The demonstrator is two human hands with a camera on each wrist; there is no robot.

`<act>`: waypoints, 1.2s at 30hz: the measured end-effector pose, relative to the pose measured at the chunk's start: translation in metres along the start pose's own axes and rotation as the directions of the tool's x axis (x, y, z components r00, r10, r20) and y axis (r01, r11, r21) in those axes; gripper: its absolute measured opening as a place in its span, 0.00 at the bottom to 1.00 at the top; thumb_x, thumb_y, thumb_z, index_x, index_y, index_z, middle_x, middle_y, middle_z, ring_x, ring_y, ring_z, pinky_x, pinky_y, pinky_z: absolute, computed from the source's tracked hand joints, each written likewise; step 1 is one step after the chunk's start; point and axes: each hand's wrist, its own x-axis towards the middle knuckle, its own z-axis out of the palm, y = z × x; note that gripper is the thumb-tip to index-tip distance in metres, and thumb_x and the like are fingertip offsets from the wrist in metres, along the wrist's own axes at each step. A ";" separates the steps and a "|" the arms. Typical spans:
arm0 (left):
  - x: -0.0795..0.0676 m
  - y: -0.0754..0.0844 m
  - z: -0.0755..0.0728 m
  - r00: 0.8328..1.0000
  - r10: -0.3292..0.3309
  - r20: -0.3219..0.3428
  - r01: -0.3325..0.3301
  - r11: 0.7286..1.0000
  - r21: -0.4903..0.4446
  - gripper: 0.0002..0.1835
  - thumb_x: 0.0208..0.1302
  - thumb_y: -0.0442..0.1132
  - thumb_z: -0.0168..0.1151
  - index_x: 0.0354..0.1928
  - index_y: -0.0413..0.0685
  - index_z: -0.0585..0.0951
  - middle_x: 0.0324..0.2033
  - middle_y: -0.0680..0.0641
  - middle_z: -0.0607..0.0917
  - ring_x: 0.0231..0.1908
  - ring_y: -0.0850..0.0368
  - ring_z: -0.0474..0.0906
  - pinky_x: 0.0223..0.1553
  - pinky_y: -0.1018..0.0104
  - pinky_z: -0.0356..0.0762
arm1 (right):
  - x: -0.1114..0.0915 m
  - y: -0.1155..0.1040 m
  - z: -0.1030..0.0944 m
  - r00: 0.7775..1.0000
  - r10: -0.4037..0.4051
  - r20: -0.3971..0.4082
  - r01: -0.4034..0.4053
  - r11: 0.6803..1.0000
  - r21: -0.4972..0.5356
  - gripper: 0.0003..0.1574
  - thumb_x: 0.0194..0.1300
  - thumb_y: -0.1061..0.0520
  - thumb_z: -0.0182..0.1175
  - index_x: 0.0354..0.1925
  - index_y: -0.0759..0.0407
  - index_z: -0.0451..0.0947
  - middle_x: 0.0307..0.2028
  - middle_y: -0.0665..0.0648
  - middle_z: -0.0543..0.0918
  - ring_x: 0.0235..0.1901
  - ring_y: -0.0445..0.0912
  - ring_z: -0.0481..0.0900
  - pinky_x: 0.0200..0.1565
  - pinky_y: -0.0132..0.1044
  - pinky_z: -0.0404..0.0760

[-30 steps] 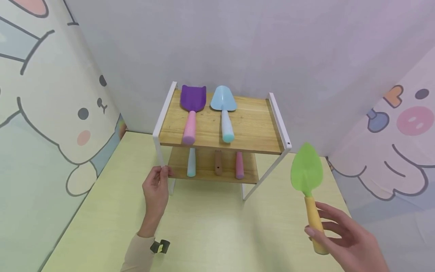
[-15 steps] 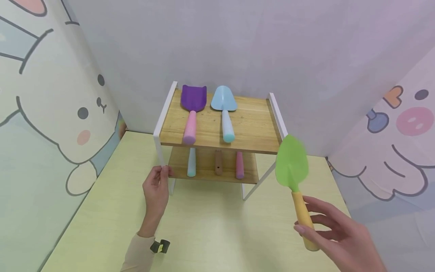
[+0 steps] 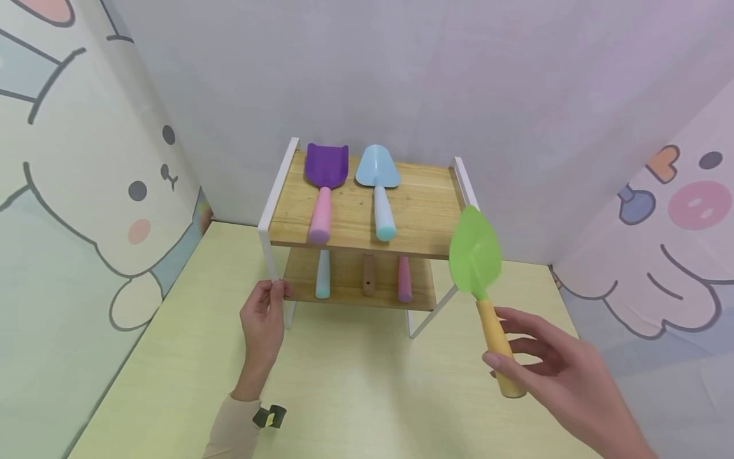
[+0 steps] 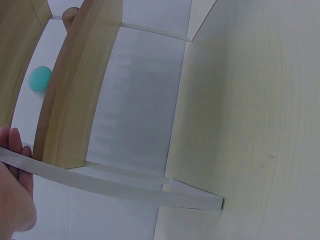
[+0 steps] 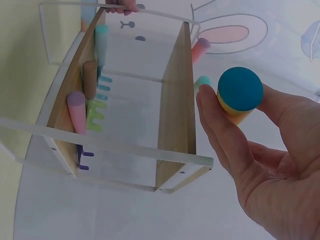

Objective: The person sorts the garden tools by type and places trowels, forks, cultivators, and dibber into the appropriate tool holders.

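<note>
My right hand [image 3: 550, 363] holds a hand trowel [image 3: 474, 252] by its yellow handle, between thumb and fingers. Its leaf-shaped green blade points up and overlaps the right front corner of a two-tier shelf rack [image 3: 427, 223] in the head view. The handle's blue end [image 5: 241, 89] faces the right wrist camera. My left hand [image 3: 264, 319] grips the rack's white left post [image 4: 100, 185] at lower-shelf height. On the upper shelf lie a purple shovel [image 3: 327, 167] with a pink handle and a light blue trowel [image 3: 376, 167], side by side, handles forward.
The lower shelf carries a light blue handle [image 3: 323, 274], a brown handle [image 3: 369, 275] and a pink handle [image 3: 404, 278]; the right wrist view shows rake tines [image 5: 96, 116] behind them. The pale table [image 3: 355, 395] meets cartoon-printed cloth walls [image 3: 115, 191]. A dark strap piece [image 3: 269, 416] is by the left sleeve.
My right hand has carried the green trowel left and slightly up, from beside the rack to overlapping its right front corner. The left hand has stayed on the post.
</note>
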 end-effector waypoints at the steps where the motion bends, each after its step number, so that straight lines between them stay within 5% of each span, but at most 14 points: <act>1: 0.000 0.000 0.000 1.000 -0.001 0.001 0.001 1.000 0.002 0.09 0.77 0.26 0.53 0.40 0.23 0.78 0.35 0.31 0.83 0.37 0.61 0.83 0.47 0.75 0.80 | 0.002 0.000 0.000 1.000 -0.002 0.005 0.002 1.000 0.010 0.38 0.59 0.73 0.71 0.66 0.54 0.77 0.48 0.52 0.86 0.37 0.43 0.90 0.28 0.43 0.88; 26: 0.000 -0.001 0.000 1.000 0.017 -0.006 -0.017 1.000 -0.002 0.09 0.77 0.26 0.53 0.38 0.23 0.77 0.33 0.36 0.84 0.36 0.62 0.83 0.44 0.76 0.80 | 0.068 -0.022 0.000 0.997 -0.066 0.046 0.063 0.996 0.060 0.28 0.64 0.66 0.71 0.62 0.56 0.80 0.47 0.54 0.87 0.36 0.46 0.90 0.31 0.41 0.88; 36: -0.001 -0.001 0.000 1.000 0.006 -0.008 -0.006 1.000 0.004 0.09 0.77 0.26 0.53 0.39 0.23 0.77 0.34 0.35 0.84 0.36 0.62 0.83 0.46 0.75 0.80 | 0.090 -0.032 -0.006 0.994 0.048 0.102 -0.048 0.999 -0.003 0.28 0.67 0.55 0.71 0.63 0.59 0.78 0.49 0.61 0.87 0.41 0.44 0.90 0.37 0.39 0.89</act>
